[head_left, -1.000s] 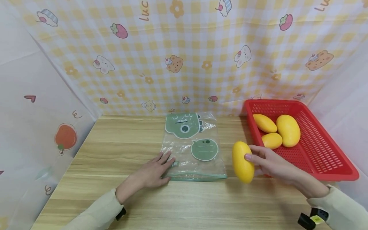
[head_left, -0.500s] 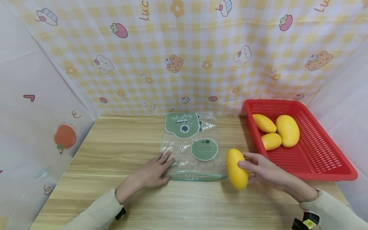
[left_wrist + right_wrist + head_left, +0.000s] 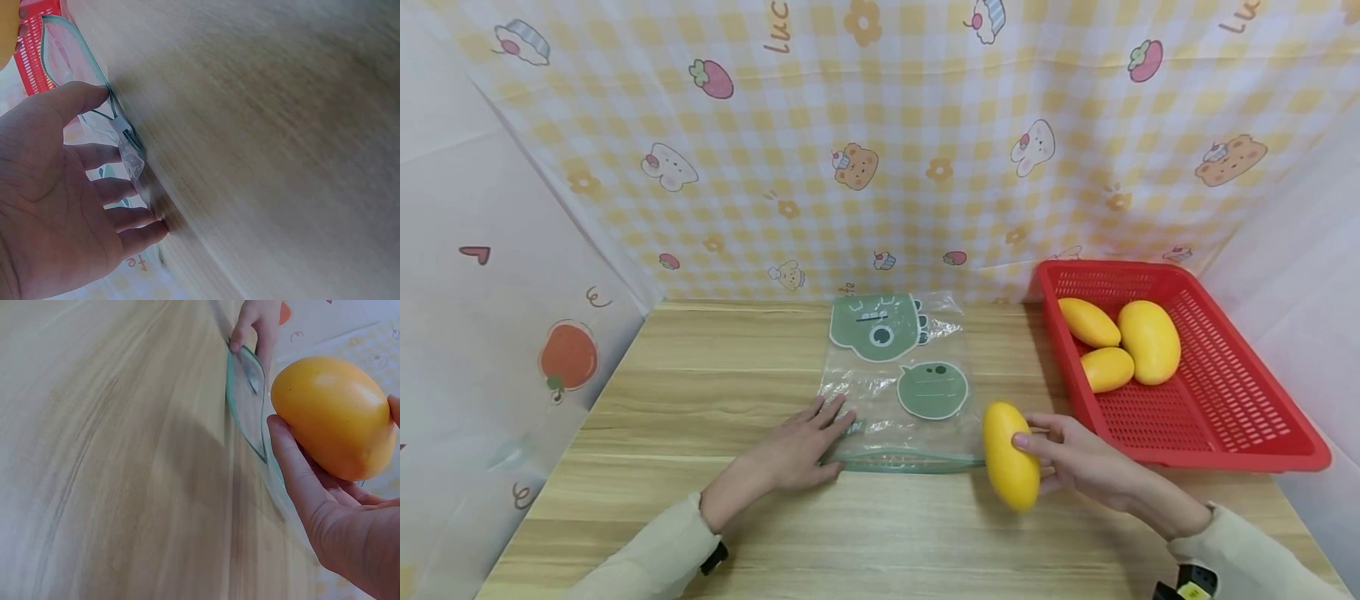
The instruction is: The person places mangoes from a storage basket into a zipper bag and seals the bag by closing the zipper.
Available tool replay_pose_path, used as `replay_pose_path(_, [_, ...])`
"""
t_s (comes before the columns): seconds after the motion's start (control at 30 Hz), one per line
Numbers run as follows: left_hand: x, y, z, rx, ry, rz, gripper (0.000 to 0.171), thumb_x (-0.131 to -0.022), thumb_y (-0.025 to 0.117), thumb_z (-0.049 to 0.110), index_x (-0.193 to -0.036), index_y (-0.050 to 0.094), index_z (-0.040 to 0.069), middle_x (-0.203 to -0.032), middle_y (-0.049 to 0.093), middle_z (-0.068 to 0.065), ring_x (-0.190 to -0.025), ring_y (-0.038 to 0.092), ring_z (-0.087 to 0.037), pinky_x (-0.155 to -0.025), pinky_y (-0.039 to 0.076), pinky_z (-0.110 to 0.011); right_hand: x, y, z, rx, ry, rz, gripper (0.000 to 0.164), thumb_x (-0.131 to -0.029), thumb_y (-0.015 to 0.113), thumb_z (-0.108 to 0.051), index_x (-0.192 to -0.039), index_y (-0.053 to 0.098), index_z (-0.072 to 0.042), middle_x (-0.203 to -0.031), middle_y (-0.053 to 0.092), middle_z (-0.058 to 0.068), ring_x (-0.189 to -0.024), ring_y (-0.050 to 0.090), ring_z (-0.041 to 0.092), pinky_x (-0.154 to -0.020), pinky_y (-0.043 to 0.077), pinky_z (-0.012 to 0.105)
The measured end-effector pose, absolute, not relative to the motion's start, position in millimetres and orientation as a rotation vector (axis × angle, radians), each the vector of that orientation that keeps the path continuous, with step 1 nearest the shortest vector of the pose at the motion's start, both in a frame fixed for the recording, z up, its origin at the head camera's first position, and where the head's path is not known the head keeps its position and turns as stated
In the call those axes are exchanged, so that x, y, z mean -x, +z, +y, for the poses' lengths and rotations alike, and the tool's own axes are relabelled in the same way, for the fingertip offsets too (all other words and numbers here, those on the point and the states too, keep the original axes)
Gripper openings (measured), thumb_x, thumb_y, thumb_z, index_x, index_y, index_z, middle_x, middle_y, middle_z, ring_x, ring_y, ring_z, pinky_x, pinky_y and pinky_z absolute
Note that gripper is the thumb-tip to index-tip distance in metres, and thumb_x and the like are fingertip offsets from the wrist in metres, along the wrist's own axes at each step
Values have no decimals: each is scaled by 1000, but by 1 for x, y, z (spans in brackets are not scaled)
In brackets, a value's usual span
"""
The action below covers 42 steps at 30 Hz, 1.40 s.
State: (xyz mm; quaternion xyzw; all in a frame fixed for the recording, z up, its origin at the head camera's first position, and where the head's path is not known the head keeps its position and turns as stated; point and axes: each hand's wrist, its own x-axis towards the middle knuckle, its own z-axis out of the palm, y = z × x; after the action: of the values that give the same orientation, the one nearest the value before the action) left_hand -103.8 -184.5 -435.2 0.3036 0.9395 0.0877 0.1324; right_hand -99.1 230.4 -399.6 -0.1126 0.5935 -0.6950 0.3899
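The mango (image 3: 1010, 457) is in the right hand (image 3: 1067, 458), raised off the table (image 3: 850, 533) and tilted, its lower end toward the person. The grip is closed only as far as the mango's width: thumb on one side, fingers around the other and beneath. Just left of this grip lies the bag (image 3: 880, 404), clear with green prints, flat on the table, its green-edged mouth facing the person. In both wrist views the mouth's edges gape apart. In the head view the mango overlaps the mouth's right corner; whether they touch, I cannot tell. Farther left of the grip, the left hand (image 3: 801, 446) rests palm down on the bag's left edge near the mouth, fingers extended and spread, grasping nothing. Right of the grip and beyond it stands the red basket (image 3: 1225, 461), three more mangoes (image 3: 1150, 342) lying together in its left part. Behind everything hangs a yellow checked cloth (image 3: 745, 208).
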Motion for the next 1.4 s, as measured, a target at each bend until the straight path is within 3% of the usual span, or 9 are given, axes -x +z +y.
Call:
replay_pose_path(0.2, [104,-436,-184,-883,255,2731,71,-99,65,36,-156,39,2,-162,23,-25,-144,25,-51,-111,33,-59,97,-406,230,232,-1768,1476,50,-110,46,-17,-149,32,11,-121,64,25,-107,67,37,-89,54,57])
replay_pose_path(0.73, [103,-436,-184,-873,267,2725,72,-99,65,36,-157,38,3,-163,22,-25,-144,24,-51,-112,32,-60,90,-419,223,251,-1770,1343,45,-111,41,-19,-148,41,6,-121,64,22,-105,66,33,-91,53,56])
replay_pose_path(0.97, [104,-438,-184,-887,253,2734,72,-99,65,36,-156,38,2,-162,23,-26,-143,25,-51,-112,32,-59,87,-423,216,275,-1774,1274,46,-112,38,-19,-151,37,6,-122,64,21,-105,65,31,-92,54,52])
replay_pose_path(1.4, [104,-437,-185,-896,252,2733,71,-99,64,37,-156,38,3,-162,23,-26,-143,26,-51,-111,33,-59,79,-432,200,264,-1770,1272,45,-109,46,-14,-147,39,9,-119,64,22,-103,66,31,-90,55,54])
